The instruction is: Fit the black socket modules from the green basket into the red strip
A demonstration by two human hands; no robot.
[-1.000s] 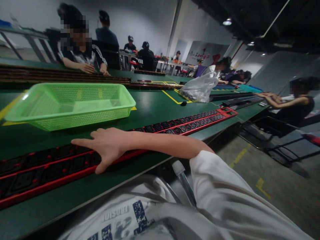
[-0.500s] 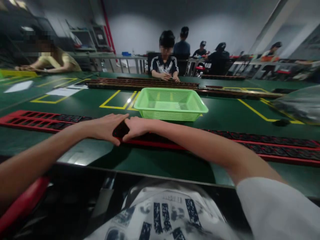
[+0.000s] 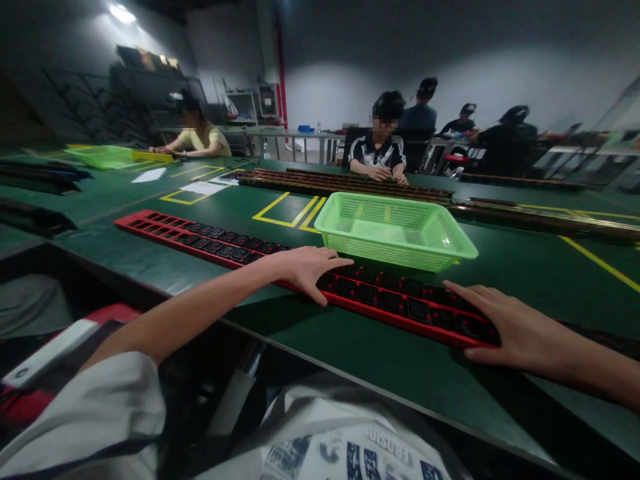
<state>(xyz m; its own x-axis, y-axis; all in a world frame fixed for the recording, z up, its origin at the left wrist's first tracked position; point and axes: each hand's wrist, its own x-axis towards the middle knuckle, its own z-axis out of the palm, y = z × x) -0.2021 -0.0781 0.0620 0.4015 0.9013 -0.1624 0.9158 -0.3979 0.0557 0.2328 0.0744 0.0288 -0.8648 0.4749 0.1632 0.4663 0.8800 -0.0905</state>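
Observation:
A long red tray (image 3: 390, 319) runs slantwise across the green table, with two rows of square slots. Black square pieces (image 3: 418, 309) fill most of the slots I can see; several slots at its far left end are bare. My left hand (image 3: 311, 272) lies across the middle of the tray, thumb at the near edge and fingers stretched toward the far edge. Farther right, my right hand (image 3: 507, 325) spans the tray in the same way, fingers spread. Both hands are open, and the parts of the tray beneath them are hidden.
A light green mesh basket (image 3: 395, 253) stands just behind the tray. Long dark strips (image 3: 345, 187) lie farther back, before a seated person (image 3: 379, 150). Papers (image 3: 204, 188) and another green basket (image 3: 103, 157) are at the left. The table's near edge runs below my arms.
My hands have moved apart from where they met over the tray; the right one is now well to the right. The view has turned left, showing more of the tray's left end.

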